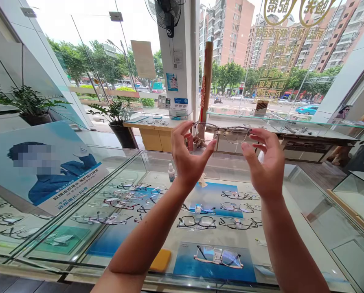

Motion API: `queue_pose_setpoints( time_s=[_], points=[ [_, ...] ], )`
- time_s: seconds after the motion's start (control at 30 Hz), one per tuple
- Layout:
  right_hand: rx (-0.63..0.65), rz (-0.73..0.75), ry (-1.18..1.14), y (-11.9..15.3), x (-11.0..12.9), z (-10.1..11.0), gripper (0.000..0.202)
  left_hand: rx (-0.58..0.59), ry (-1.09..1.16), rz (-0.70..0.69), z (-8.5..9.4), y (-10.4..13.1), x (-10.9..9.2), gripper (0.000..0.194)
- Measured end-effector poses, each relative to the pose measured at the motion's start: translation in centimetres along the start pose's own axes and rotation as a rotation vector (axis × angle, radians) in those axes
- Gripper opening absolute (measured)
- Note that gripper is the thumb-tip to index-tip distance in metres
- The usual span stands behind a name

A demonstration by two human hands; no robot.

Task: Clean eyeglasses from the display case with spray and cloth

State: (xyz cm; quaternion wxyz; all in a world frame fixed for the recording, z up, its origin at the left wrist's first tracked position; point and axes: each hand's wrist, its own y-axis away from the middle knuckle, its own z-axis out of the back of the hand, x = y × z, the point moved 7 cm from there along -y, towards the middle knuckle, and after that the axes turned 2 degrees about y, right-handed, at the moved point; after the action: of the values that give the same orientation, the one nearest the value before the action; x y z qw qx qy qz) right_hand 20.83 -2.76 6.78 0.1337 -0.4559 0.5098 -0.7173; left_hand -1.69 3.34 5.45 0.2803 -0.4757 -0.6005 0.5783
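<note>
Both hands, left (189, 156) and right (263, 160), stand apart, pinching thin-rimmed, clear-lensed eyeglasses (222, 132) above the glass display case (157, 162).

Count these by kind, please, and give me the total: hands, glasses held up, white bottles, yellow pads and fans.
Hands: 2
Held glasses: 1
White bottle: 1
Yellow pad: 1
Fan: 1
Total: 6

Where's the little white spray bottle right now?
In the head view, the white spray bottle stands left of centre, just beside the left wrist.
</note>
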Motion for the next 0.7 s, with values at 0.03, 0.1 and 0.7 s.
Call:
queue_pose_setpoints(
  time_s=[0.03, 0.1, 0.7],
  points=[
    [-0.002, 0.004, 0.0, 0.0, 0.1, 0.0, 0.039, -0.007, 0.008, 0.014, 0.0, 0.1, 0.2, 0.075],
    [-0.003, 0.009, -0.001, 0.1, 0.2, -0.1, 0.039, -0.018, 0.027, 0.037, 0.0, 0.2, 0.4, 0.075],
    [-0.043, -0.202, -0.112, -0.2, -2.4, -0.3, 0.04, -0.072, -0.062, -0.035, 0.1, 0.5, -1.1, 0.069]
  ],
)
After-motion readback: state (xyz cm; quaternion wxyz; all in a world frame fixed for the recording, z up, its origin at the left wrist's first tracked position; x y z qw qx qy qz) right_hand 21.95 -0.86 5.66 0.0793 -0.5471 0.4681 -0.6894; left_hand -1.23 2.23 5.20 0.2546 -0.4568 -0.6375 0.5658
